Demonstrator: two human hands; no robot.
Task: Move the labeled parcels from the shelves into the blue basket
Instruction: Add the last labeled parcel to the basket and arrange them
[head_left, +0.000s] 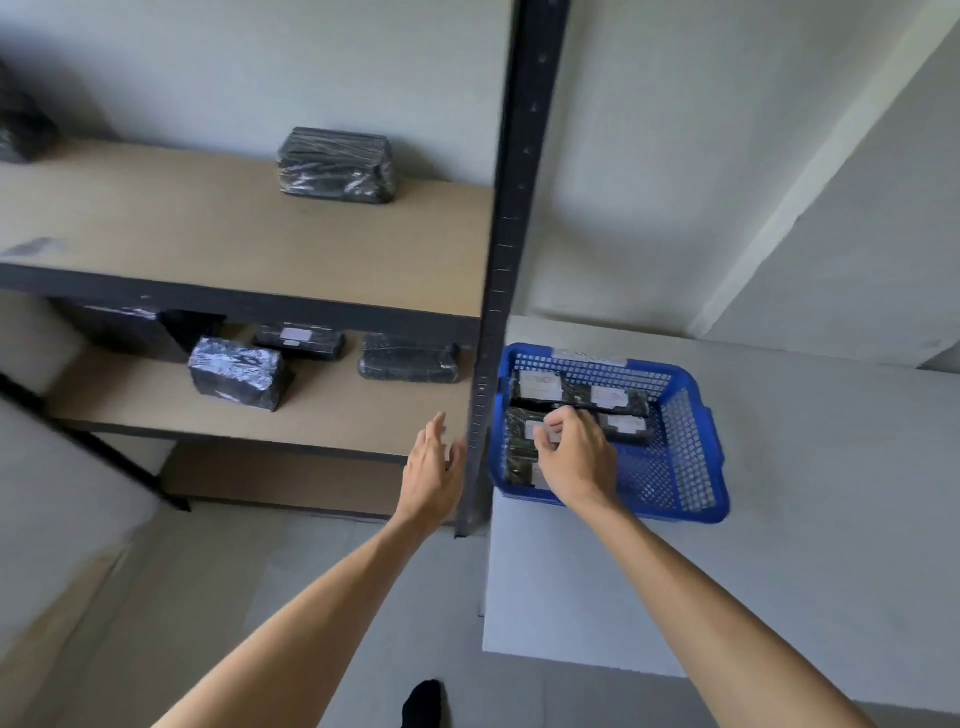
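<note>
The blue basket (685, 441) sits on a low white platform to the right of the shelving and holds several black wrapped parcels with white labels. My right hand (574, 460) reaches into the basket, fingers curled on a labeled parcel (519, 447) at its left side. My left hand (434, 470) hovers open and empty in front of the lower shelf's right end. On the lower shelf lie a labeled parcel (298, 340), a shiny parcel (236, 371) and a flat parcel (408, 357). A further parcel (337, 165) rests on the upper shelf.
A black metal upright (498, 291) stands between the shelves and the basket, close to both hands. A larger dark box (135, 327) sits at the back of the lower shelf. Another dark bundle (23, 124) lies at the upper left edge. White platform (805, 571) surrounds the basket.
</note>
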